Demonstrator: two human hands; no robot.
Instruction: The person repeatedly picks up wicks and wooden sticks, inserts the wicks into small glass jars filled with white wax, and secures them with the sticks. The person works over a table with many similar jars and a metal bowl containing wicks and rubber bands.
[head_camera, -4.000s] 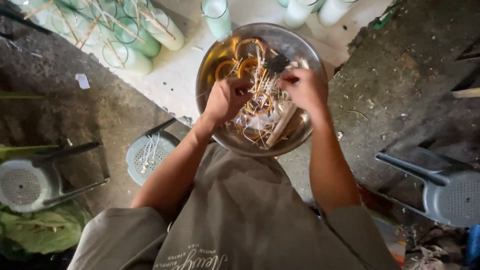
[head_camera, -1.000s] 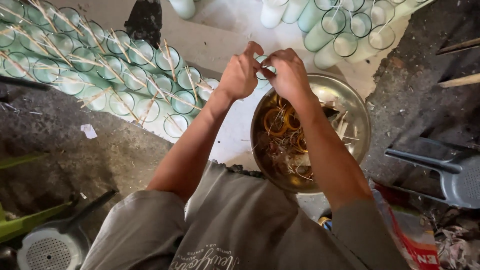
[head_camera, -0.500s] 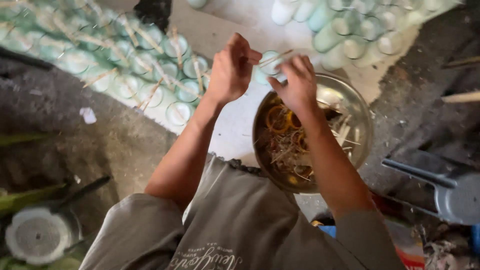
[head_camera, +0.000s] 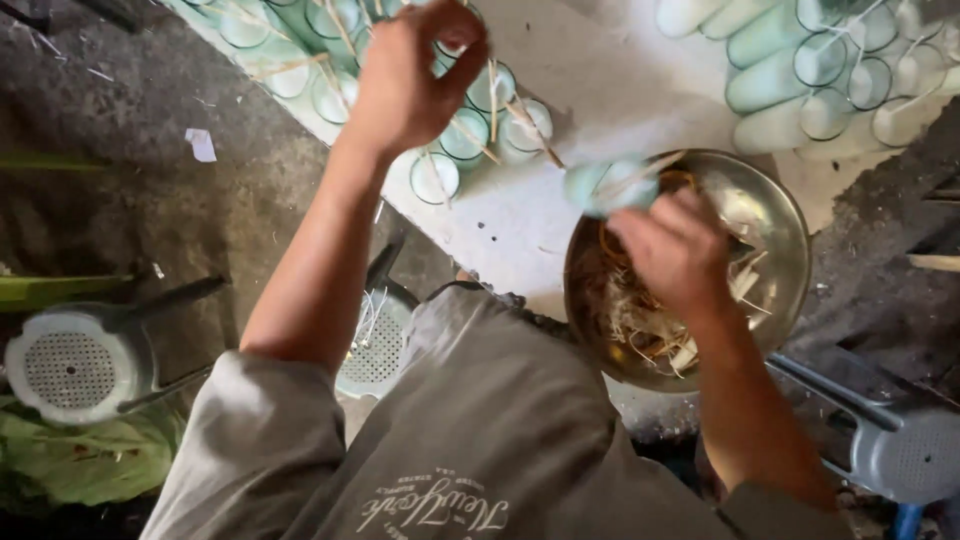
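Observation:
My left hand (head_camera: 412, 78) reaches out over a row of pale green glasses (head_camera: 465, 135) on the white board (head_camera: 590, 80). Its fingertips are pinched on a thin stick (head_camera: 493, 100) above one glass. My right hand (head_camera: 675, 250) hovers over a round metal bowl (head_camera: 792, 235) and holds a pale green glass (head_camera: 603, 186) with a stick poking out of it. The bowl holds a tangle of sticks and wicks (head_camera: 640, 330). More glasses (head_camera: 800, 90), some lying on their sides, cluster at the board's upper right.
Grey perforated plastic stools stand at the left (head_camera: 70, 360), under my arm (head_camera: 375, 345) and at the lower right (head_camera: 900, 455). Green leaves (head_camera: 80, 460) lie at the bottom left. Dark rough ground (head_camera: 150, 210) surrounds the board.
My hands were working together in the bowl, then at its far rim. My left hand has now moved out left over the glasses; my right stays above the bowl with a glass.

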